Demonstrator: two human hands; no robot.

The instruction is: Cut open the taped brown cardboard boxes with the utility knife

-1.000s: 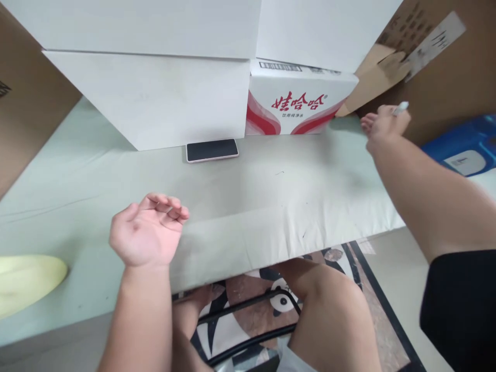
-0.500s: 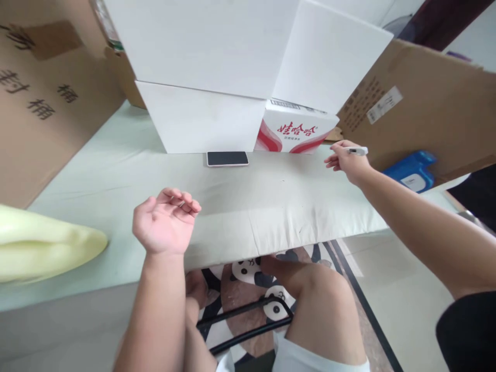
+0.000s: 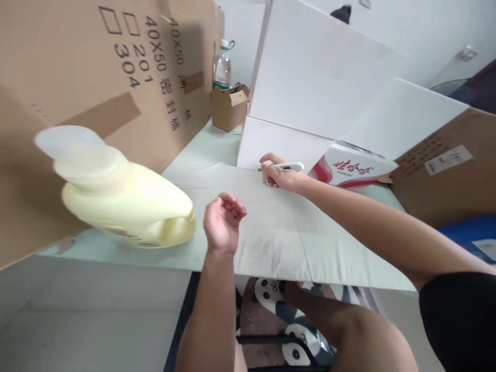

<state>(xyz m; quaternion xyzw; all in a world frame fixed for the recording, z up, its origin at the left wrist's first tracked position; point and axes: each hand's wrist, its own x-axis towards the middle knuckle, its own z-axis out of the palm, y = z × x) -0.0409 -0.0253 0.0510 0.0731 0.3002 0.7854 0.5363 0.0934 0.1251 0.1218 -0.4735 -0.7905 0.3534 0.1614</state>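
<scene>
"Eyes on the right hand (image 3: 285,179)! Where's that slim white tool (image 3: 292,167)?"
"Pinched between thumb and fingers, over the worktop (image 3: 279,227), just in front of the white panel (image 3: 284,139)!"
"And the left hand (image 3: 223,225)?"
"Palm showing, fingers loosely curled, unclenched, hanging near the pale yellow bottle (image 3: 151,199) over the worktop's front part!"

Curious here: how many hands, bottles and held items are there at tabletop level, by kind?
Hands: 2 (left hand, right hand)
Bottles: 3 (yellow bottle, clear bottle, blue bottle, cut off by the picture's edge)
Held items: 1 (white tool, in the right hand)
Total: 6
</scene>
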